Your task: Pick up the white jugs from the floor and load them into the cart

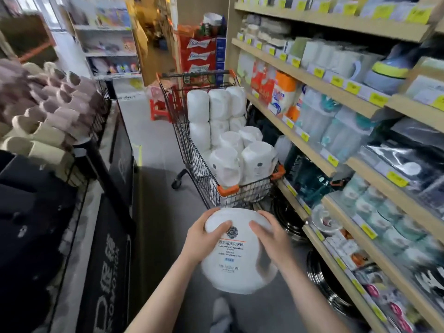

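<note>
While both hands are gripping it, left hand (203,233) and right hand (269,233), a round, smooth white jug (236,253) is sitting just below the wire cart (204,169).

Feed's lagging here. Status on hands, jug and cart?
Left hand and right hand both gripping one white jug. Cart just ahead, nearly full. Path clear.

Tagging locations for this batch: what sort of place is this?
Most likely a household-goods shop aisle: shelves with yellow price tags, a wire shopping cart, and stacked slippers on display.
</note>
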Tool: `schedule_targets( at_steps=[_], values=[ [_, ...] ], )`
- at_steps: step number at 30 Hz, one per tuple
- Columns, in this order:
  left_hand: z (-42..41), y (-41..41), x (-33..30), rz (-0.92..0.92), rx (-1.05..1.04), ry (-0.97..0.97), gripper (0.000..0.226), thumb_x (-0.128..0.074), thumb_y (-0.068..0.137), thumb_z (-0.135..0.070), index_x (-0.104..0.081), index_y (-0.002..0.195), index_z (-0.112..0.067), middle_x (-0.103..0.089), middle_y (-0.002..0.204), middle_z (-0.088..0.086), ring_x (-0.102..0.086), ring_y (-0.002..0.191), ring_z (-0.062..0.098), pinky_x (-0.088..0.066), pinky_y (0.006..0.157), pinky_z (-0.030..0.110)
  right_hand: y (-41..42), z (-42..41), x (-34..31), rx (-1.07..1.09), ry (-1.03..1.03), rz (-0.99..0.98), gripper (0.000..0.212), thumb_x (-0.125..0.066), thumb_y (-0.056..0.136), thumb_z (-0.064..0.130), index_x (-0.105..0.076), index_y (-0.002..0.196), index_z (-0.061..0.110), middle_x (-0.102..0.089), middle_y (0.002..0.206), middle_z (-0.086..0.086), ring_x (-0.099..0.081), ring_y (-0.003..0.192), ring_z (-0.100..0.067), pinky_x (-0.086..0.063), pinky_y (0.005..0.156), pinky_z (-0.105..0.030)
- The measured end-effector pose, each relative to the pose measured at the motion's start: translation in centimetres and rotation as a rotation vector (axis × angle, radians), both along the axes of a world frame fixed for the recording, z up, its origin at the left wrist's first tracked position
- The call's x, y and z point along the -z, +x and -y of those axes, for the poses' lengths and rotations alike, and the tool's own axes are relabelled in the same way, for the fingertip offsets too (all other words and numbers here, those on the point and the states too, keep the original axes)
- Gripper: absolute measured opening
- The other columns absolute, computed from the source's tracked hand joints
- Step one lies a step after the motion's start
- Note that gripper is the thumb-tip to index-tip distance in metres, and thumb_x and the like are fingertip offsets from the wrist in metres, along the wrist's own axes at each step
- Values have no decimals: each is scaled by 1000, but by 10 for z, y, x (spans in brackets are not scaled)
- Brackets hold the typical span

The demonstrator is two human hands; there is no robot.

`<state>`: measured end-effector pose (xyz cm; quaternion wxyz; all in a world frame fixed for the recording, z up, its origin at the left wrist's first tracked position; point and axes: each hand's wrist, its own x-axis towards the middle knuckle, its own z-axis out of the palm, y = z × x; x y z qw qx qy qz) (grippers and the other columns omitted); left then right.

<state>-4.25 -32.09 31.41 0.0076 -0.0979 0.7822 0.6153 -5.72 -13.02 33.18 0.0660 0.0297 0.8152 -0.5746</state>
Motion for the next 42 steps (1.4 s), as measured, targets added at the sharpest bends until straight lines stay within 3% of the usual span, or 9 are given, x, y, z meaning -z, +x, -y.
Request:
schedule_targets(
  at_steps=[3, 10, 16, 21, 26, 28, 32, 37, 42],
  values=[
    [22, -73, 4, -24, -9, 6, 49, -66, 60, -66, -58, 106, -51, -67, 106, -18, -65, 98, 4, -53, 91, 39, -77, 21, 0, -18, -60, 7, 67, -62, 47, 67, -59, 105, 33, -65, 102, 13, -61, 93, -5, -44, 71, -17],
    [65, -233, -32, -141, -27, 11, 46, -65, 61, -62, -57, 105, -52, -67, 105, -20, -64, 98, 0, -52, 90, 31, -255, 54, -38, -156, -41, 36, 59, -72, 53, 65, -50, 105, 45, -56, 119, 8, -56, 109, -15, -47, 95, -39],
    [99, -356, -43, -170, 158, -28, 52, -67, 63, -60, -55, 112, -51, -66, 106, -17, -65, 94, 0, -55, 83, 28, -363, 71, -48, -214, 9, 124, 85, -76, 47, 71, -47, 123, 49, -54, 127, 8, -57, 112, -17, -50, 93, -40],
    [128, -456, -35, -174, 340, -47, 51, -69, 66, -58, -51, 113, -53, -62, 112, -21, -61, 101, -2, -51, 85, 19, -426, 100, -46, -46, -19, 97, 62, -74, 61, 56, -50, 117, 41, -55, 109, 9, -55, 84, -9, -40, 62, -21],
    [151, -563, -43, -204, 640, -118, 67, -74, 64, -58, -46, 124, -46, -55, 125, -18, -54, 115, -1, -46, 101, 28, -473, 130, -44, 253, -119, -44, 48, -84, 65, 30, -58, 104, 40, -62, 111, 6, -61, 97, -10, -46, 71, -19],
    [148, -602, -53, -216, 798, -142, 72, -79, 61, -52, -46, 125, -47, -53, 123, -26, -51, 115, -9, -44, 100, 20, -488, 134, -45, 346, -109, -109, 49, -84, 68, 18, -56, 103, 39, -59, 111, 11, -57, 99, -2, -46, 70, -13],
    [119, -665, -76, -305, 1029, -178, 80, -89, 61, -25, -40, 118, -53, -45, 122, -31, -41, 111, -25, -34, 90, 1, -513, 130, -54, 525, -64, -247, 63, -89, 47, 37, -57, 102, 40, -56, 114, 16, -53, 101, 3, -44, 77, -16],
    [72, -732, -76, -406, 1164, -241, 85, -80, 50, -56, -36, 123, -56, -42, 136, -10, -38, 131, 13, -36, 110, 40, -558, 105, -56, 649, 29, -321, 69, -94, 47, 24, -56, 102, 40, -54, 116, 11, -49, 105, -5, -41, 86, -18],
    [35, -777, -56, -425, 1199, -294, 89, -74, 48, -59, -33, 126, -47, -37, 130, -22, -34, 133, 15, -32, 112, 41, -605, 85, -32, 697, 122, -333, 67, -93, 51, 20, -54, 102, 40, -51, 111, 23, -43, 99, 17, -33, 77, 0]
  ],
)
